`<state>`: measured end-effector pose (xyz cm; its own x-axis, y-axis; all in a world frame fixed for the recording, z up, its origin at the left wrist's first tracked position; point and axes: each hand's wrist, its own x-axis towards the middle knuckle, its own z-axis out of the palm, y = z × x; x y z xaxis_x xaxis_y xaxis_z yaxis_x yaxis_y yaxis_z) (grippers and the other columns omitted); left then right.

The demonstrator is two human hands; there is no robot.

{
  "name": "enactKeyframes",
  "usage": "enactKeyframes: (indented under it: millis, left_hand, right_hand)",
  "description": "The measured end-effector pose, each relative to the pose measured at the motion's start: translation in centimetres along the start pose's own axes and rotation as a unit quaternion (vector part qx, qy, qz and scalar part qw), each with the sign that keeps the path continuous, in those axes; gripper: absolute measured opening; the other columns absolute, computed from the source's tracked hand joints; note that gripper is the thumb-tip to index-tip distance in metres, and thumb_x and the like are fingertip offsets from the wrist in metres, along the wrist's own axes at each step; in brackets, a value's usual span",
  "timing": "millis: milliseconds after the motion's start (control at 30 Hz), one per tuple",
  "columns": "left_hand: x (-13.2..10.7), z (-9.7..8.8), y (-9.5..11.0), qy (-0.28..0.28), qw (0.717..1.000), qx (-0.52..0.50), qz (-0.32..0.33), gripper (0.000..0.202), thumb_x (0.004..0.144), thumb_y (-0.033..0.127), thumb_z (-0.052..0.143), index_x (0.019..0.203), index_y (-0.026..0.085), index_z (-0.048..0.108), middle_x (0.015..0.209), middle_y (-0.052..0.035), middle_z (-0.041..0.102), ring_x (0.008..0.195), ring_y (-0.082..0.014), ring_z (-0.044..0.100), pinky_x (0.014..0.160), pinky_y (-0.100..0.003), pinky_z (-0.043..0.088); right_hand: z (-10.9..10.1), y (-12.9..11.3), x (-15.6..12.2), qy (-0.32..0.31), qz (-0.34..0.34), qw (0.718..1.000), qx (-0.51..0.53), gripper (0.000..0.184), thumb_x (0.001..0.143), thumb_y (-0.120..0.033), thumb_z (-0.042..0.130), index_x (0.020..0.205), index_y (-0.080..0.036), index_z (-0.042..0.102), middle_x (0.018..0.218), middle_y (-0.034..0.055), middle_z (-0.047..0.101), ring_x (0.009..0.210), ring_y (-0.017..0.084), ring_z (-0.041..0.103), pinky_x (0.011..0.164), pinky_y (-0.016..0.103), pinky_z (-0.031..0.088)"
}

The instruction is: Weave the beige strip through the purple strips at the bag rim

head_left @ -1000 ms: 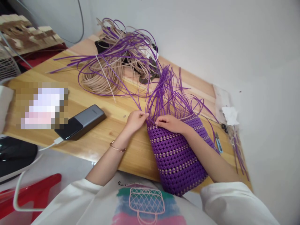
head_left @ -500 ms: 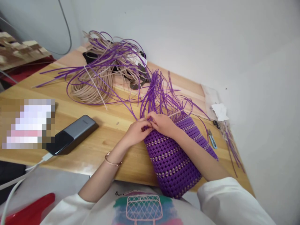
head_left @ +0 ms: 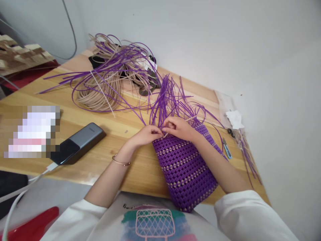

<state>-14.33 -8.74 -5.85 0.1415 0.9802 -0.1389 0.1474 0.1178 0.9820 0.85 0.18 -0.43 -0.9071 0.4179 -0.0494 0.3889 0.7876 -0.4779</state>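
A purple woven basket with beige bands lies slanted across the table's front edge, its loose purple strands fanning out from the far side. My left hand is closed in a pinch at its upper left corner, on a thin beige strand. Just to the right, my right hand has curled fingers with thumb and forefinger pinched on the same strand. A pale strand end sticks out beyond that hand. My right forearm covers part of the weave.
A beige cord coil lies at the back left under tangled purple and beige strands. Left of me are a power bank with a white cable and a blurred-out bright object. A blue cutter lies at right.
My right hand has shifted slightly right and away from the left one. Between the fingertips a short stretch of beige strand now shows. The basket has hardly moved.
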Motion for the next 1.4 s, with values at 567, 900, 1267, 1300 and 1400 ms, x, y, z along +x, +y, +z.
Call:
enactKeyframes:
  millis: [567, 900, 1267, 1300, 1400]
  left_hand:
    - [0.1, -0.3, 0.1, -0.038, 0.993, -0.114, 0.000, 0.007, 0.065, 0.016, 0.062, 0.069, 0.011, 0.066, 0.071, -0.0014, 0.064, 0.072, -0.0109, 0.055, 0.072, -0.022, 0.040]
    - [0.1, -0.4, -0.6, -0.022, 0.994, -0.107, 0.000, 0.017, 0.067, 0.016, 0.060, 0.081, 0.011, 0.068, 0.081, -0.0038, 0.068, 0.076, -0.0124, 0.058, 0.074, -0.025, 0.043]
    - [-0.4, 0.5, -0.5, 0.060, 0.996, 0.038, 0.061, 0.019, 0.069, 0.030, 0.064, 0.071, 0.011, 0.064, 0.064, -0.0002, 0.059, 0.057, -0.0084, 0.046, 0.055, -0.021, 0.036]
    - [-0.4, 0.6, -0.5, 0.064, 0.995, 0.049, 0.066, 0.018, 0.069, 0.029, 0.064, 0.072, 0.011, 0.064, 0.064, 0.0001, 0.059, 0.057, -0.0083, 0.046, 0.055, -0.021, 0.035]
    - [-0.5, 0.8, -0.4, 0.082, 0.989, 0.087, 0.087, 0.014, 0.069, 0.026, 0.063, 0.072, 0.012, 0.064, 0.066, 0.0000, 0.057, 0.059, -0.0083, 0.047, 0.057, -0.021, 0.036]
  right_hand:
    - [-5.7, 0.6, -2.6, -0.046, 0.315, 0.936, -0.150, 0.021, 0.082, -0.024, 0.046, 0.072, -0.012, 0.061, 0.064, 0.0080, 0.063, 0.058, 0.016, 0.057, 0.056, 0.026, 0.041]
    - [-1.8, -2.0, -0.5, -0.252, 0.263, 0.906, 0.217, 0.016, 0.083, -0.021, 0.044, 0.089, -0.012, 0.056, 0.047, -0.0022, 0.056, 0.036, 0.008, 0.048, 0.036, 0.017, 0.036]
    - [-1.9, -3.3, 0.2, -0.257, 0.241, 0.926, 0.134, 0.017, 0.076, -0.014, 0.046, 0.060, -0.012, 0.053, 0.049, 0.0001, 0.055, 0.042, 0.011, 0.056, 0.041, 0.020, 0.045]
    - [-2.1, -3.1, 0.4, -0.271, 0.228, 0.925, 0.140, 0.019, 0.077, -0.014, 0.045, 0.060, -0.012, 0.052, 0.049, 0.0002, 0.054, 0.041, 0.011, 0.055, 0.041, 0.020, 0.045]
    - [-2.4, -2.0, 0.9, -0.321, 0.190, 0.912, 0.172, 0.019, 0.079, -0.016, 0.043, 0.065, -0.011, 0.055, 0.050, -0.0005, 0.054, 0.040, 0.009, 0.053, 0.040, 0.019, 0.044]
